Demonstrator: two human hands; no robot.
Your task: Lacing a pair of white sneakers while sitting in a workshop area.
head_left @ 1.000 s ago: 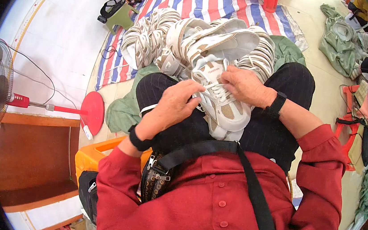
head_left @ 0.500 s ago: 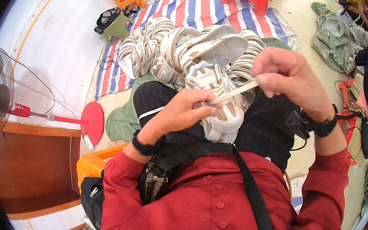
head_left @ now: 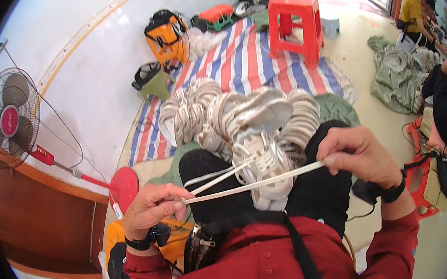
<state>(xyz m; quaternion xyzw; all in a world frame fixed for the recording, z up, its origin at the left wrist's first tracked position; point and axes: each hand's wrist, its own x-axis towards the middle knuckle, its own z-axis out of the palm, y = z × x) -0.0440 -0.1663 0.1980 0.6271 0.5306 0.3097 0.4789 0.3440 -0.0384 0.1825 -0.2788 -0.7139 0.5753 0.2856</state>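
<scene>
A round red label sits at the centre of the standing fan at far left. A flat white strap stretches taut between the left hand and right hand, both pinching its ends, above a white sandal on the lap.

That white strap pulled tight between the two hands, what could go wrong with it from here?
The strap is stretched taut between the left hand and the right hand, so it might slip from a pinch and snap back. It runs over the sandal on the lap, which could be tugged off. The sandal pile just beyond the knees looks loosely stacked and might topple if bumped.
</scene>
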